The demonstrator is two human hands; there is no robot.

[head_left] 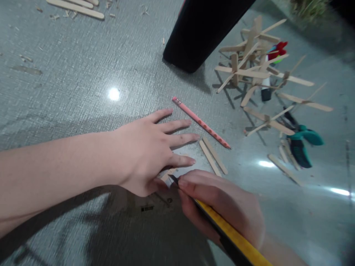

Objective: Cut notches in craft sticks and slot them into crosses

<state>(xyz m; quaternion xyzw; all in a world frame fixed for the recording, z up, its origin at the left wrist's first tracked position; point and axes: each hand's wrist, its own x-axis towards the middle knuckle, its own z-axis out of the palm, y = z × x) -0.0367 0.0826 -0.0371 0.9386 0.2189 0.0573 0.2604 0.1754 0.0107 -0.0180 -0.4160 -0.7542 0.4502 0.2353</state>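
Observation:
My left hand (155, 147) lies flat with spread fingers on the table, its thumb and little-finger side beside a short wooden craft stick (168, 174) that is partly hidden under it. In my right hand (222, 203) is a yellow and black utility knife (230, 231), gripped near the front. Its blade points left, and the tip is at the craft stick, close to my left thumb; whether it touches the wood I cannot tell. Just past my fingertips lie two more craft sticks (210, 158) and a pink pencil (202, 123).
A black block-like object (202, 33) stands at the top. Crossed craft-stick assemblies (249, 70) spread over the upper right, near green-handled pliers (301, 144) and loose sticks (285, 170). More craft sticks (76, 9) and wood shavings lie at the upper left.

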